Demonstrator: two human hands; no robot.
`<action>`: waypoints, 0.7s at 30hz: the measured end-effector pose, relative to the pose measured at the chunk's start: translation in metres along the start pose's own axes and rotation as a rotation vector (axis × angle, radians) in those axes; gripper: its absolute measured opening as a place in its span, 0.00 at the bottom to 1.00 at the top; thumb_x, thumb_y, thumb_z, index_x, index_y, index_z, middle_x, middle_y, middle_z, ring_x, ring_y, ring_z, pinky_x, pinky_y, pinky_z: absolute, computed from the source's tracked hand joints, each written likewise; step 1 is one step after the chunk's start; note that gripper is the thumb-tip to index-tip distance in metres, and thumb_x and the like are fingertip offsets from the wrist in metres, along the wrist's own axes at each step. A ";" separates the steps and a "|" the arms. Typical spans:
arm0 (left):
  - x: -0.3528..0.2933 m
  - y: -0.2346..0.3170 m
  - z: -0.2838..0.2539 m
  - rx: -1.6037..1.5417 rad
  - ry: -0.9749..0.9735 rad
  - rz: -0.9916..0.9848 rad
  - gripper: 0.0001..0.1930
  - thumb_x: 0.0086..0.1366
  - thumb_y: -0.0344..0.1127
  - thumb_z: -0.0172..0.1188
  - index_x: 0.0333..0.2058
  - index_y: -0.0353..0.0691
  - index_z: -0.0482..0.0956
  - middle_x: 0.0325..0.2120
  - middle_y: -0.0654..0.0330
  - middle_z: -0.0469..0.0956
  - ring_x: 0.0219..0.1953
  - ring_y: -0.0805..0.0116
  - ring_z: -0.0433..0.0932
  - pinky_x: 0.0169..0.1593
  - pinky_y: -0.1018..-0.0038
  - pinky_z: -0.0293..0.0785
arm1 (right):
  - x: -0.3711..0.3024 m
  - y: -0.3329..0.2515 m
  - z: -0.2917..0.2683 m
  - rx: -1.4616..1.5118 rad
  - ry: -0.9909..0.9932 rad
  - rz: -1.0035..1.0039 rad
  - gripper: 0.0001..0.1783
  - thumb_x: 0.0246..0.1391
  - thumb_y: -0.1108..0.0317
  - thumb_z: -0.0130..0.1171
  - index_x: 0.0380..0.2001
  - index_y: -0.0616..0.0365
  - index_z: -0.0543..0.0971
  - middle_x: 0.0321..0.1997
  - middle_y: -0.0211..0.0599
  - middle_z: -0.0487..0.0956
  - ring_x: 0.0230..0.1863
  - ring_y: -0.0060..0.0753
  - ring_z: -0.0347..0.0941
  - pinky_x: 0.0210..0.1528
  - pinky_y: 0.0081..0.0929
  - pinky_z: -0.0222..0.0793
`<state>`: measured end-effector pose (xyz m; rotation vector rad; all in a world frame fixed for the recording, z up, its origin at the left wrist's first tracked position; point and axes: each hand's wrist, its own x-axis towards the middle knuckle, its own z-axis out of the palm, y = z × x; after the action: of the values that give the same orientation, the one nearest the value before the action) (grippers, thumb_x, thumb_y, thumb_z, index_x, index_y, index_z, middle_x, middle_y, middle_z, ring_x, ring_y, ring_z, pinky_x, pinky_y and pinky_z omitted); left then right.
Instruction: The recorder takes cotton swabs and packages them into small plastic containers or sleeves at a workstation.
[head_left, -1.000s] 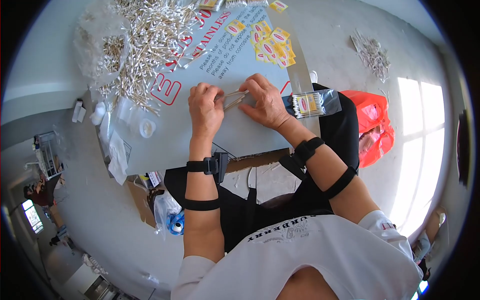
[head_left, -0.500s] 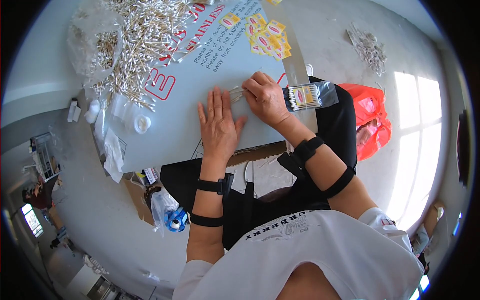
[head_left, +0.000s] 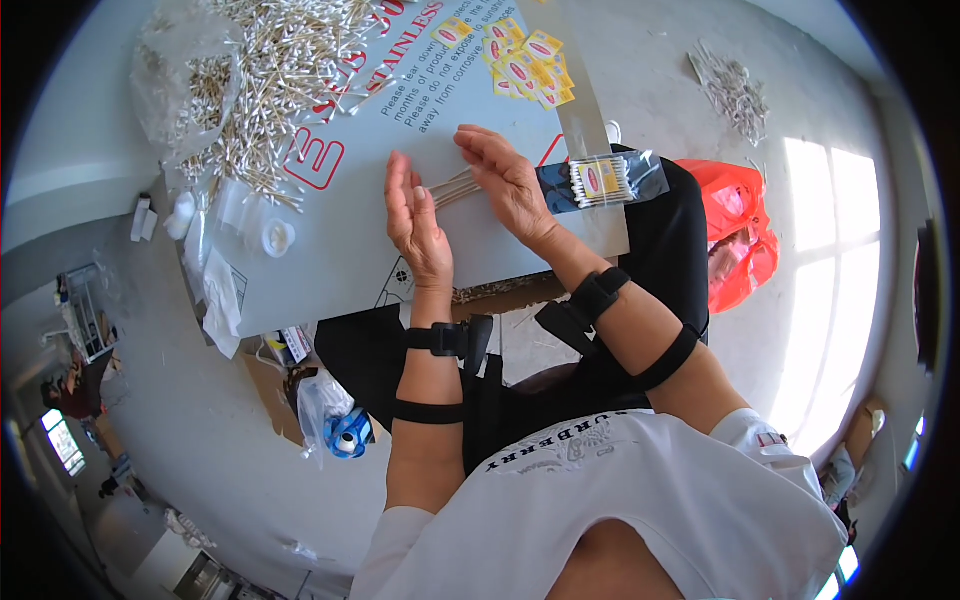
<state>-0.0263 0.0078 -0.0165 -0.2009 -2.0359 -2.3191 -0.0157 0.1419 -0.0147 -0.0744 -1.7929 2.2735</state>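
A small bundle of cotton swabs [head_left: 456, 190] spans the gap between my hands, above the printed grey table board. At its left end my left hand [head_left: 416, 228] stands on edge, fingers stretched out and palm turned inward. My right hand [head_left: 508, 184] is at the other end, its fingers extended together and not wrapped round the swabs. Whether the swab tips touch both palms is hard to tell. Just right of my right hand lies a clear bag [head_left: 645, 172] of swabs with a yellow label card [head_left: 598, 179] inside, overhanging the board's edge.
A big heap of loose swabs [head_left: 270, 95] covers the far left, partly in clear plastic. Yellow cards [head_left: 528, 70] are piled at the back. A small round tub [head_left: 278, 238] and white tissue [head_left: 222, 300] sit left. A red plastic bag [head_left: 735, 235] stands right of my leg.
My left hand has lifted from lying flat and turned on edge. My right hand has gone from pinching at the swabs to stretched fingers, and the swabs now show between both hands.
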 end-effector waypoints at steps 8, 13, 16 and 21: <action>-0.020 0.022 -0.008 1.299 -0.402 0.308 0.28 0.61 0.31 0.59 0.59 0.32 0.65 0.63 0.48 0.62 0.66 0.47 0.57 0.67 0.53 0.53 | -0.001 -0.010 -0.021 -0.581 -0.125 -0.091 0.12 0.49 0.83 0.56 0.38 0.62 0.80 0.48 0.40 0.74 0.46 0.36 0.75 0.48 0.26 0.71; -0.032 0.016 -0.010 1.276 -0.296 0.345 0.26 0.60 0.32 0.61 0.57 0.32 0.69 0.61 0.48 0.64 0.66 0.47 0.58 0.66 0.53 0.54 | 0.000 -0.007 -0.017 -0.735 -0.189 -0.267 0.07 0.45 0.81 0.60 0.30 0.62 0.78 0.42 0.39 0.74 0.42 0.43 0.74 0.44 0.30 0.72; -0.036 0.014 -0.012 1.216 -0.240 0.353 0.25 0.59 0.32 0.62 0.54 0.33 0.71 0.59 0.47 0.66 0.65 0.47 0.60 0.65 0.54 0.56 | 0.005 -0.008 -0.019 -0.768 -0.227 -0.284 0.06 0.44 0.80 0.61 0.28 0.61 0.77 0.39 0.39 0.74 0.41 0.45 0.74 0.43 0.33 0.72; -0.034 0.007 -0.024 0.926 -0.072 0.361 0.20 0.55 0.26 0.62 0.48 0.31 0.73 0.56 0.47 0.68 0.61 0.46 0.63 0.62 0.56 0.60 | 0.010 -0.013 -0.013 -0.780 -0.242 -0.182 0.06 0.45 0.78 0.61 0.29 0.59 0.77 0.37 0.40 0.74 0.37 0.47 0.75 0.40 0.35 0.72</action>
<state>0.0070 -0.0185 -0.0166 -0.5325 -2.5768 -1.0294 -0.0208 0.1593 -0.0039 0.2258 -2.5830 1.3944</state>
